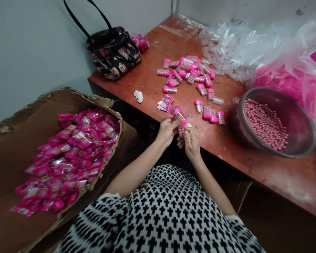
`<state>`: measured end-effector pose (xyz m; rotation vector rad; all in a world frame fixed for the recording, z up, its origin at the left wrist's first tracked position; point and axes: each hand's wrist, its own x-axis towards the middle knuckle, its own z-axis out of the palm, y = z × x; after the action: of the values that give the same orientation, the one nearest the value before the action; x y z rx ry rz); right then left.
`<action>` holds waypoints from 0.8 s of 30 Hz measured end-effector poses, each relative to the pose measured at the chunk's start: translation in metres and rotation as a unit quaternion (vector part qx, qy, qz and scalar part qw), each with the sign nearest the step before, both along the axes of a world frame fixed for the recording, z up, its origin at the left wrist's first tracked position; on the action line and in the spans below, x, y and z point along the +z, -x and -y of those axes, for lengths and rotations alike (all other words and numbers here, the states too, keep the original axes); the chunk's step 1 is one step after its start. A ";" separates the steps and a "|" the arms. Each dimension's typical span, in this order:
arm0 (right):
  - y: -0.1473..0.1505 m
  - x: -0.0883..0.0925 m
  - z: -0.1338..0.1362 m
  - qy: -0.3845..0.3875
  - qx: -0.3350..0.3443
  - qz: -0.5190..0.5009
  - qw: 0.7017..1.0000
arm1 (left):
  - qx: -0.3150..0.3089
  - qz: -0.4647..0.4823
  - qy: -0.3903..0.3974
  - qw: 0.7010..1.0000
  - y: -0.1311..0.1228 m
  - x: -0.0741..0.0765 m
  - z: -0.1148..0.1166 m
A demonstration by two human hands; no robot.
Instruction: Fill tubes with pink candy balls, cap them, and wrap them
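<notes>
Close to the table's front edge, my left hand (168, 131) pinches a pink printed wrapper (177, 112). My right hand (191, 143) grips the lower end of a small clear bottle (181, 131) filled with pink beads. The bottle's upper end meets the wrapper's mouth; how far it sits inside I cannot tell. Just beyond my hands lies a small stack of flat pink wrappers (165, 102). Several capped bead bottles (198, 106) stand or lie to the right of it, and a larger pile of bead bottles (185, 72) spreads behind.
A grey bowl (300, 121) of pink beads (264, 123) sits on the right. Behind it are empty clear tubes (226, 45) and a plastic bag of pink caps (284, 79). On the left, a cardboard box (13, 140) holds wrapped pink packets (79, 154). A floral handbag (113, 52) stands at the back left.
</notes>
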<state>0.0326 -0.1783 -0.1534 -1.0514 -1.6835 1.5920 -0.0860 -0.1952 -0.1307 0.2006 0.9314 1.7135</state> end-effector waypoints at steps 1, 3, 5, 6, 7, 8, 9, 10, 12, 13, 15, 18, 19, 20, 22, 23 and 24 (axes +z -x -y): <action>0.000 0.000 0.000 -0.010 -0.004 0.007 1.000 | -0.006 -0.005 0.004 1.000 0.000 -0.001 0.000; 0.000 0.000 -0.001 -0.017 -0.007 0.007 1.000 | -0.021 -0.011 0.009 1.000 0.001 -0.002 0.000; 0.000 0.000 -0.002 0.003 0.003 -0.017 1.000 | -0.044 -0.018 0.007 0.999 0.004 -0.002 0.001; -0.001 0.000 -0.002 0.023 0.014 -0.037 0.999 | -0.056 -0.024 0.008 0.998 0.006 -0.001 0.001; -0.001 0.000 -0.003 0.046 0.026 -0.059 0.997 | -0.065 -0.033 0.010 0.997 0.007 -0.001 0.001; -0.001 -0.001 -0.004 0.065 0.037 -0.077 0.994 | -0.072 -0.045 0.013 0.996 0.009 0.000 0.001; -0.001 -0.001 -0.004 0.076 0.043 -0.088 0.992 | -0.076 -0.061 0.017 0.995 0.010 0.001 0.002; -0.001 -0.001 -0.005 0.071 0.040 -0.089 0.993 | -0.078 -0.079 0.020 0.994 0.011 0.002 0.002; -0.001 -0.001 -0.005 0.022 0.012 -0.062 0.998 | -0.068 -0.115 0.023 0.991 0.009 0.003 0.002; -0.001 0.000 -0.006 -0.008 -0.005 -0.044 0.999 | -0.056 -0.126 0.023 0.990 0.008 0.003 0.003; 0.000 0.000 -0.006 -0.032 -0.018 -0.029 0.999 | -0.029 -0.120 0.020 0.992 0.004 0.003 0.003; 0.001 0.000 -0.006 0.045 0.011 -0.082 0.996 | -0.023 -0.074 0.018 0.997 0.000 0.001 0.004; 0.002 0.001 -0.006 0.074 0.019 -0.102 0.992 | -0.033 -0.065 0.019 0.997 0.000 0.000 0.004; 0.002 0.001 -0.006 0.089 0.019 -0.114 0.989 | -0.045 -0.062 0.020 0.997 0.001 0.000 0.005; 0.002 0.001 -0.003 0.073 0.003 -0.102 0.992 | -0.063 -0.073 0.020 0.995 0.003 0.000 0.006; 0.002 0.002 -0.002 0.052 -0.007 -0.085 0.995 | -0.062 -0.082 0.019 0.994 0.003 0.001 0.007; 0.002 0.002 -0.001 0.027 -0.015 -0.067 0.997 | -0.053 -0.090 0.018 0.994 0.003 0.002 0.007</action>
<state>0.0307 -0.1774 -0.1513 -0.9696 -1.5373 1.6579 -0.0893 -0.2020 -0.1290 0.3786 1.0632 1.5989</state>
